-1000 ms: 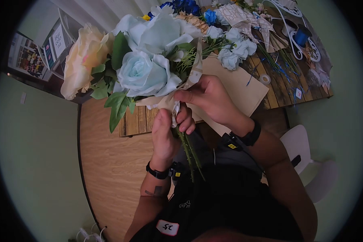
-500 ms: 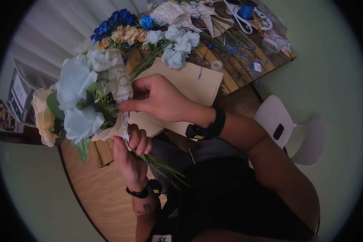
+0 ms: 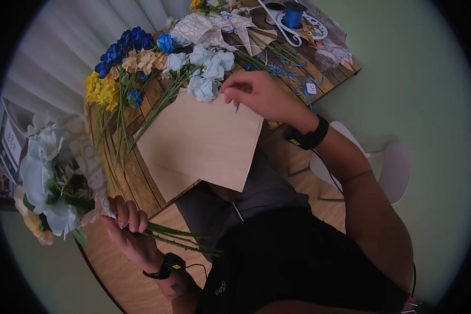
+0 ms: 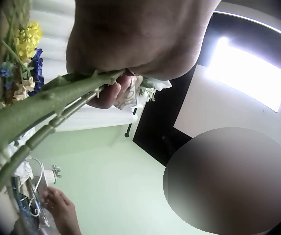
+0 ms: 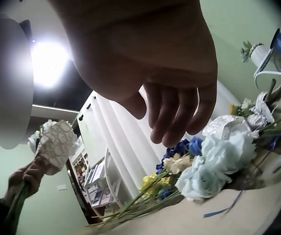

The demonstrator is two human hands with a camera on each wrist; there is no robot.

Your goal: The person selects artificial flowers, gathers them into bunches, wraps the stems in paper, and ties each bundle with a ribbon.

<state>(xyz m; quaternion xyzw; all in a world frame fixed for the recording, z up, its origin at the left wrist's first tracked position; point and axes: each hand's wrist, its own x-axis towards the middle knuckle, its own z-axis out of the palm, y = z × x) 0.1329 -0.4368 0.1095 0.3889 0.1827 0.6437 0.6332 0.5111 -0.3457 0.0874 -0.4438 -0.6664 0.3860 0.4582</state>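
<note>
My left hand (image 3: 128, 235) grips a bouquet by its green stems (image 3: 178, 239), just below its patterned white wrapping paper (image 3: 85, 149). Large pale blue flowers (image 3: 39, 175) and a cream bloom (image 3: 32, 225) fill the bouquet, which is held out at the left, tilted. Thorny stems (image 4: 47, 100) run close past the left wrist camera. My right hand (image 3: 261, 97) hovers over the table, fingers loosely bent and holding nothing. Below it, the right wrist view has a thin blue ribbon (image 5: 223, 210) and a roll of pale tape (image 5: 277, 167); the hand hides the tape in the head view.
Brown paper sheets (image 3: 204, 144) lie at the front of the wooden table (image 3: 141, 188). Pale blue roses (image 3: 209, 68), yellow flowers (image 3: 102, 90) and dark blue flowers (image 3: 123, 47) lie behind. At the back stand a blue ribbon spool (image 3: 294, 15) and a white metal stand (image 3: 314, 26). A white chair (image 3: 392, 172) is at the right.
My right hand has let go of the bouquet's wrapping and moved right, over the table. My left hand has carried the bouquet left and lower. The head view has turned, showing more of the table.
</note>
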